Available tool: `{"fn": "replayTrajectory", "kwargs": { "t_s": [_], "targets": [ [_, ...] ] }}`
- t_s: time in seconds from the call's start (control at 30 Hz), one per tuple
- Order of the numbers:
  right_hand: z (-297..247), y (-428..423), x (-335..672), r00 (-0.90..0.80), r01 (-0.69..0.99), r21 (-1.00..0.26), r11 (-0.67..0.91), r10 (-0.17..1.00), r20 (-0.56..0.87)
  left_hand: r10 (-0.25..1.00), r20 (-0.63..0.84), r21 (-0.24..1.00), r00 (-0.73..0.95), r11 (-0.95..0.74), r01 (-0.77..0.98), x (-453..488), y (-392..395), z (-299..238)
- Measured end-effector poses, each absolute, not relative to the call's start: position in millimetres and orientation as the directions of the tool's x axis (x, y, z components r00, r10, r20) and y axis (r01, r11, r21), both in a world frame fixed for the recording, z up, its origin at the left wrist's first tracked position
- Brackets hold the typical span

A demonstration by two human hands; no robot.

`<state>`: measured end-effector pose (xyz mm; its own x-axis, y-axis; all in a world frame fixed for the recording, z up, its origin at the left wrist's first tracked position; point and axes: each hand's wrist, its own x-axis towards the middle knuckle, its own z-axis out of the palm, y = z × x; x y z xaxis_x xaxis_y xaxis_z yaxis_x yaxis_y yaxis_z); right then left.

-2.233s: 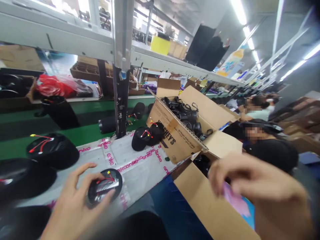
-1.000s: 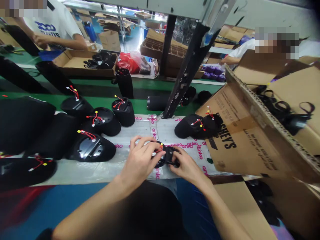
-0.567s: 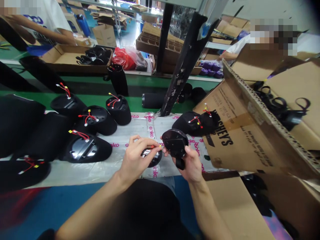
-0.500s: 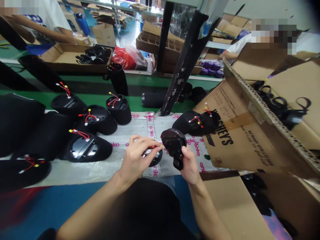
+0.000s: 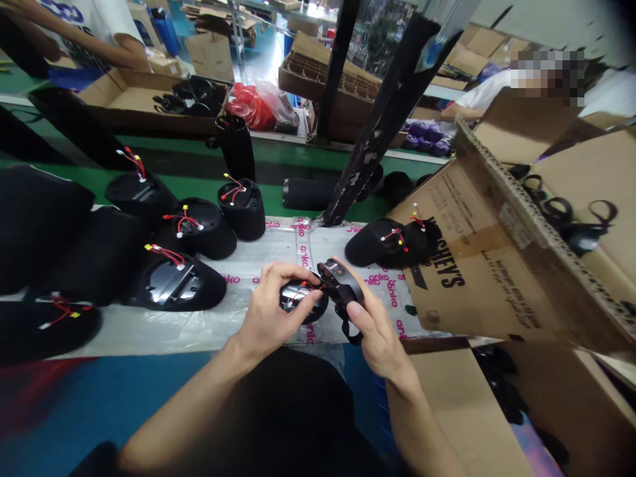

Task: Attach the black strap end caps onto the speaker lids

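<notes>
My left hand (image 5: 278, 311) rests over a round black housing (image 5: 301, 298) lying on the plastic sheet, its fingers on the top and on the thin red and yellow wires (image 5: 305, 288). My right hand (image 5: 375, 328) grips a black disc-shaped part with a strap (image 5: 340, 281), tilted edge-on close to the housing. The strap's loose end (image 5: 350, 334) hangs below my fingers. The two parts nearly touch, and my fingers hide where the wires go.
Several wired black housings (image 5: 173, 285) stand on the "anko" plastic sheet (image 5: 238, 324) to my left and ahead. A dark post (image 5: 382, 126) rises behind. A Hershey's cardboard box (image 5: 477, 271) holding strapped black parts (image 5: 561, 212) leans at right. A co-worker's arm (image 5: 462, 112) shows beyond it.
My right hand has turned the black disc edge-on and brought it closer to the housing, with its strap now hanging down. My left hand stays on the housing.
</notes>
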<state>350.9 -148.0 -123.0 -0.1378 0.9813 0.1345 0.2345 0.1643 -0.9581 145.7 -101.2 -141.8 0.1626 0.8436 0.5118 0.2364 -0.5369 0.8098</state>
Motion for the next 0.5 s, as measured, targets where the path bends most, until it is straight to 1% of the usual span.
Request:
{"fn": "replayTrajectory", "kwargs": {
  "t_s": [0.13,0.2,0.27,0.33,0.43,0.5],
  "targets": [
    [-135.8,-151.2,343.5,-0.05,0.121,-0.988,0.092,0.995,0.087,0.721,0.63,0.71,0.289,-0.686,0.162,132.5,-98.9,-143.9],
    [-142.6,-153.5,341.0,-0.007,0.059,-0.996,0.06,0.998,0.06,0.691,0.632,0.701,0.35,-0.703,0.122,126.0,-97.6,-145.2],
    [-147.2,-155.7,339.3,0.016,0.002,-0.999,0.052,0.999,0.052,0.69,0.622,0.706,0.37,-0.699,0.116,123.2,-97.8,-146.7],
    [-149.9,-158.0,338.0,0.022,-0.034,-0.998,0.061,0.998,0.06,0.709,0.62,0.717,0.336,-0.686,0.124,125.4,-99.3,-147.4],
    [-153.3,-161.4,335.5,0.027,-0.034,-0.996,0.082,0.996,0.081,0.792,0.585,0.776,0.177,-0.61,0.162,133.9,-101.0,-145.0],
    [-156.4,-163.5,334.2,0.043,-0.008,-0.994,0.106,0.993,0.105,0.783,0.603,0.754,0.151,-0.621,0.213,138.8,-100.1,-141.0]
  ]
}}
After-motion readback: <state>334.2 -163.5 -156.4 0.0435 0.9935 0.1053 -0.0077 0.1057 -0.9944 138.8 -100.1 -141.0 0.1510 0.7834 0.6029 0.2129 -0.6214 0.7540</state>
